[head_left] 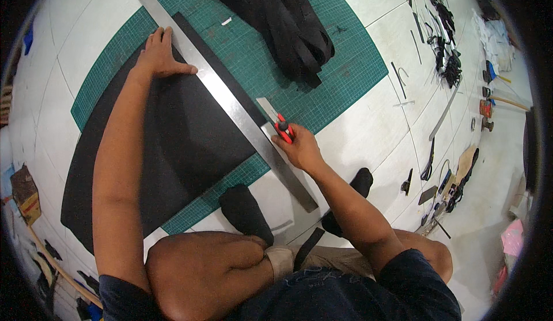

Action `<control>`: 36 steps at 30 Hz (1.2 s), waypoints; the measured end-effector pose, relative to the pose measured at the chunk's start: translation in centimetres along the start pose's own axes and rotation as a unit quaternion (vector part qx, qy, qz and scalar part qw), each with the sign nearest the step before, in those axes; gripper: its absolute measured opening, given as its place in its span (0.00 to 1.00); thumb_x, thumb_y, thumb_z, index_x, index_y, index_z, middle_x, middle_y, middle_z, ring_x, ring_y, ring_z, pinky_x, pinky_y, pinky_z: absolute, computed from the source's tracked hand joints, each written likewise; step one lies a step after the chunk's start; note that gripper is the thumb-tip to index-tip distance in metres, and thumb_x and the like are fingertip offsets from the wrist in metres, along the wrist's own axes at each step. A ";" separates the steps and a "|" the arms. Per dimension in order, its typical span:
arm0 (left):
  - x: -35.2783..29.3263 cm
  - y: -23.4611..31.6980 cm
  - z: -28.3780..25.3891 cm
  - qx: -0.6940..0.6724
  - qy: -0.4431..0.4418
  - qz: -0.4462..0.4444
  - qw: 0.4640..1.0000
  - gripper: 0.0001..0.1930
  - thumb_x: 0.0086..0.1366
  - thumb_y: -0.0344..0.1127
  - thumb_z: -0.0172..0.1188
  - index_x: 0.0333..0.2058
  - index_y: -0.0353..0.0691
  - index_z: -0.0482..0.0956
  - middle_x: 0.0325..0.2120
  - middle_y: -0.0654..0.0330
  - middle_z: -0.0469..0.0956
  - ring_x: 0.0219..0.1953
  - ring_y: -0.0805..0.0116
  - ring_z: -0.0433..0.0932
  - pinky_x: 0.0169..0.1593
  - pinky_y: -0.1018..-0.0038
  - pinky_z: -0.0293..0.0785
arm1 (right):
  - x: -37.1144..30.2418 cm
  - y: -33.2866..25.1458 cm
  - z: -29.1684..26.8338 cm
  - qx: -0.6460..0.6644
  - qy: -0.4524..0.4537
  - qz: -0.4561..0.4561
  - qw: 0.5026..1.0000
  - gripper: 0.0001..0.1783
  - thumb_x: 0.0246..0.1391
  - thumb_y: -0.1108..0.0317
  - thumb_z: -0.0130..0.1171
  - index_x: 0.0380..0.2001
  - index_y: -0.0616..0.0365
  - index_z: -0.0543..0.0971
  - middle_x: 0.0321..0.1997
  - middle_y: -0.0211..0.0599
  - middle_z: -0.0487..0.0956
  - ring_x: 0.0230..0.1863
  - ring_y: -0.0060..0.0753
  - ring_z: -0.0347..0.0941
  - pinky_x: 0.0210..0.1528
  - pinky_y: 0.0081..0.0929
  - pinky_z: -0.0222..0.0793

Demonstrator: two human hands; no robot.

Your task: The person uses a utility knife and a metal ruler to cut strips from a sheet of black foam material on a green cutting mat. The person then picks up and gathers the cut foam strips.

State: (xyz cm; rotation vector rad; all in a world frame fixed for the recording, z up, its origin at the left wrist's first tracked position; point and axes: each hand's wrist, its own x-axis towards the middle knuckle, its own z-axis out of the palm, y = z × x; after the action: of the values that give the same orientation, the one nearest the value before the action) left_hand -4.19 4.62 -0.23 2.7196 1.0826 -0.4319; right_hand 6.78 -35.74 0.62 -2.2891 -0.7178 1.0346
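A long steel ruler lies slantwise across a sheet of black material on a green cutting mat. My left hand presses on the ruler's far part, its thumb and fingers spread apart. In my right hand is a red and black utility knife with its wide blade out. The blade points away from me, just right of the ruler, near the strip of black material that shows along the ruler's right edge. Whether the blade touches anything I cannot tell.
A bundle of black webbing lies on the far part of the mat. Black offcuts are scattered on the white tiled floor at right, with several small tools nearby. My socked feet are close to the ruler's near end.
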 end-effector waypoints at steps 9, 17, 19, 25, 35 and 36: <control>-0.5 2.6 -3.0 0.069 -0.065 -0.038 0.995 0.79 0.27 0.72 0.78 0.72 0.33 0.46 0.72 0.43 0.48 0.75 0.42 0.45 0.70 0.37 0.50 | 0.3 -3.9 -3.7 -0.022 0.086 -0.012 0.996 0.27 0.56 0.46 0.64 0.44 0.60 0.77 0.33 0.53 0.82 0.39 0.59 0.80 0.42 0.47 0.73; -0.2 3.1 -2.9 0.048 -0.079 -0.042 0.995 0.80 0.26 0.67 0.81 0.70 0.28 0.45 0.72 0.39 0.46 0.74 0.43 0.48 0.66 0.51 0.66 | 15.4 -18.3 1.9 -0.157 -0.042 -0.127 0.979 0.20 0.61 0.60 0.52 0.49 0.64 0.66 0.44 0.67 0.79 0.48 0.69 0.77 0.53 0.58 0.70; -0.5 2.6 -3.0 0.011 -0.073 -0.035 0.997 0.80 0.26 0.66 0.82 0.70 0.28 0.44 0.72 0.38 0.45 0.74 0.43 0.47 0.68 0.51 0.64 | 17.2 -21.1 3.1 -0.161 -0.030 -0.195 0.967 0.18 0.61 0.65 0.49 0.49 0.67 0.64 0.42 0.72 0.78 0.47 0.73 0.76 0.52 0.59 0.70; -1.0 2.0 -3.0 0.000 -0.076 -0.031 0.997 0.78 0.28 0.65 0.82 0.71 0.31 0.45 0.73 0.40 0.44 0.75 0.44 0.46 0.69 0.52 0.61 | 20.1 -24.3 5.5 -0.183 -0.038 -0.205 0.961 0.18 0.59 0.68 0.48 0.49 0.70 0.65 0.48 0.69 0.78 0.51 0.68 0.77 0.55 0.55 0.71; -0.4 2.6 -2.7 0.023 -0.046 -0.005 0.999 0.77 0.28 0.69 0.80 0.70 0.31 0.47 0.72 0.41 0.49 0.73 0.43 0.51 0.68 0.51 0.62 | 20.5 -24.5 4.0 -0.188 -0.072 -0.143 0.969 0.19 0.61 0.64 0.50 0.51 0.65 0.68 0.50 0.65 0.79 0.54 0.64 0.76 0.57 0.52 0.71; -0.7 2.3 -2.8 0.023 -0.049 -0.008 0.998 0.77 0.28 0.69 0.80 0.70 0.31 0.47 0.72 0.41 0.49 0.73 0.43 0.51 0.68 0.51 0.62 | 18.9 -23.4 4.1 -0.201 -0.090 -0.148 0.964 0.20 0.61 0.64 0.50 0.52 0.65 0.67 0.50 0.66 0.79 0.53 0.65 0.76 0.56 0.53 0.71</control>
State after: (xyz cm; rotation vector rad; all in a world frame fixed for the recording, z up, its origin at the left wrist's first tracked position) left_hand -2.54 3.29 2.77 2.6989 1.0817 -0.5937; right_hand 8.48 -5.57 3.80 -2.3262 -1.4111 1.0344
